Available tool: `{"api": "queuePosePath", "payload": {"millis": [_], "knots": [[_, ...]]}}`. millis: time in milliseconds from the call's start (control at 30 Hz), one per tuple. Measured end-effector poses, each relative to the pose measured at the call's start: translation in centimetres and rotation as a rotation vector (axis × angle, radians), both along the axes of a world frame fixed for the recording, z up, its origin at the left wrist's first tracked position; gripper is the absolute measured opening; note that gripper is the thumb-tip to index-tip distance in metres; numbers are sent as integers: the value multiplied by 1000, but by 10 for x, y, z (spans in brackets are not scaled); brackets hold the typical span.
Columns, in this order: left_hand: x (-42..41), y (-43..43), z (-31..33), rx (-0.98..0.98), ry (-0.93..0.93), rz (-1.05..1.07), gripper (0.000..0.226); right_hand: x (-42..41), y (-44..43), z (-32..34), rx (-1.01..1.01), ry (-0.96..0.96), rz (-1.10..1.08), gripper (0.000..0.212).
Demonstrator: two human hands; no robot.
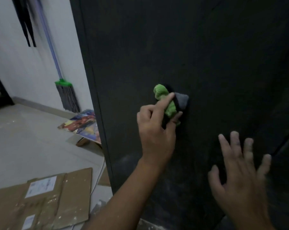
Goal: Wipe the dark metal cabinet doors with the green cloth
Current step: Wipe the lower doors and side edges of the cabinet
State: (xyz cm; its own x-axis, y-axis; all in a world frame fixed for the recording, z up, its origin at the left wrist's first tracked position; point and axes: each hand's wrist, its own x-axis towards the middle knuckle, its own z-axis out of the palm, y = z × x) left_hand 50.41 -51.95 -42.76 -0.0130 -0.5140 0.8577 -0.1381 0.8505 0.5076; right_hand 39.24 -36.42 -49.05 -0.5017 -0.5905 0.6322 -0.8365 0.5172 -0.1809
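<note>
While left hand point(155, 130) fingers pinch green cloth point(160, 92) against cabinet door point(206, 55), right hand point(241, 178) fingers splayed wide

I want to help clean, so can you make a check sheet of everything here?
Surface: dark cabinet door, pale dusty smears low down.
Job's things: green cloth, bunched, pressed against the door.
Clutter: flattened cardboard and a colourful picture on the floor.
Hands: left hand grips the cloth; right hand open, fingers spread by the door.
Cables: perhaps a thin white cord beside the cabinet's foot.
Surroundings: mop leaning on the white wall.
</note>
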Motion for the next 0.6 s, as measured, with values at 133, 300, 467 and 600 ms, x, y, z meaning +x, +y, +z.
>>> {"api": "queuePosePath", "payload": {"millis": [133, 300, 467, 600], "knots": [[12, -25, 50, 175, 220, 67, 37, -8, 10, 11, -6, 4, 46, 95], [17, -54, 116, 176, 355, 140, 35, -15, 25, 26, -95, -60, 11, 77], [-5, -16, 109, -228, -7, 1, 47, -18, 29, 35, -220, -54, -18, 79], [-11, 0, 76, -483, -311, -92, 46, -18, 28, 36, -231, -151, -57, 103]]}}
